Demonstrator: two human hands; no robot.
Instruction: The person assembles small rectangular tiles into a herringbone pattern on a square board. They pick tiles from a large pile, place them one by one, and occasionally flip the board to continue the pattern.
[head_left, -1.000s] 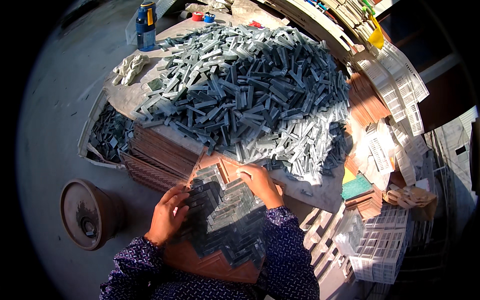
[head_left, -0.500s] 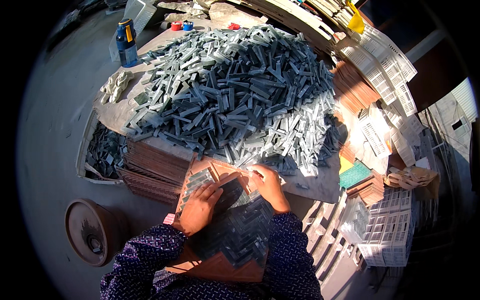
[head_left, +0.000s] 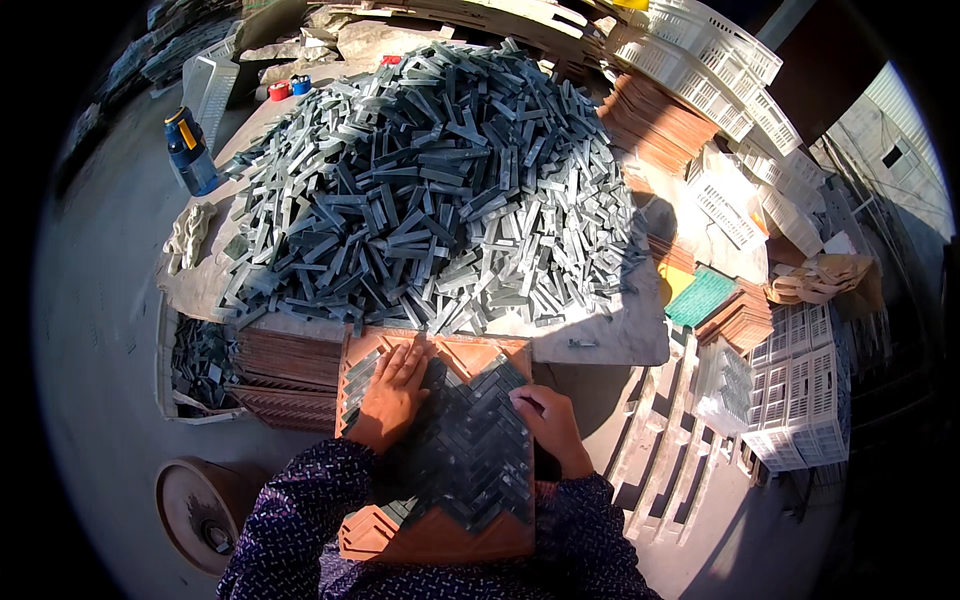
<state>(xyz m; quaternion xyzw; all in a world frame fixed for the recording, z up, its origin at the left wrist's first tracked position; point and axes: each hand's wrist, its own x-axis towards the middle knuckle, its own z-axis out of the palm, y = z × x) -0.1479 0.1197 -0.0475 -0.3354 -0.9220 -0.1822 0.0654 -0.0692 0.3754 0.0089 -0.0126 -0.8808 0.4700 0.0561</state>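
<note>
A terracotta-coloured tray [head_left: 437, 545] lies in front of me, with narrow dark grey-green stone strips [head_left: 455, 440] set in it in a herringbone pattern. My left hand [head_left: 392, 398] rests flat over the upper left part of the pattern, fingers stretched toward the tray's far edge. At the tray's right edge is my right hand [head_left: 552, 425], its fingers curled and thumb and fingertips drawn together against the end of the strips. Whatever lies between those fingertips is too small to make out. Beyond the tray rises a big heap of loose stone strips [head_left: 430, 190].
Stacked brown trays [head_left: 285, 370] and a bin of stone scraps [head_left: 200, 365] stand left. A bottle [head_left: 192, 155] and gloves [head_left: 188, 235] are at the far left; a round tub [head_left: 205, 515] stands below. Right are white crates [head_left: 800, 385] and a pallet [head_left: 660, 440].
My right hand has moved from the tray's far edge down to its right edge. My left hand now lies flatter, near the upper left. The whole view has shifted, and the tray appears straighter.
</note>
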